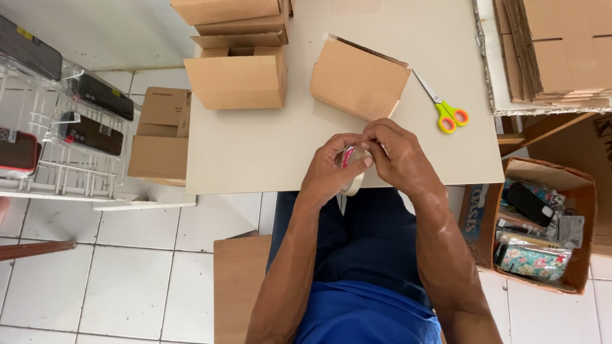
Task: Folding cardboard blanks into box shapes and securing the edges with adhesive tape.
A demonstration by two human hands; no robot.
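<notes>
A roll of pale tape [352,171] sits between both hands at the near edge of the cream table [255,146]. My left hand [330,169] grips the roll from the left. Fingers of my right hand [395,153] pinch at the roll's top edge. Just beyond the hands lies a small brown cardboard box [357,79], tilted, with a flap open. To its right lie scissors [443,108] with green and orange handles.
More small cardboard boxes [239,76] stand at the table's far left. Flattened cardboard [554,51] is stacked at the top right. An open carton [542,229] of phone cases sits on the floor at right. A white wire rack [64,127] with packaged cases stands left.
</notes>
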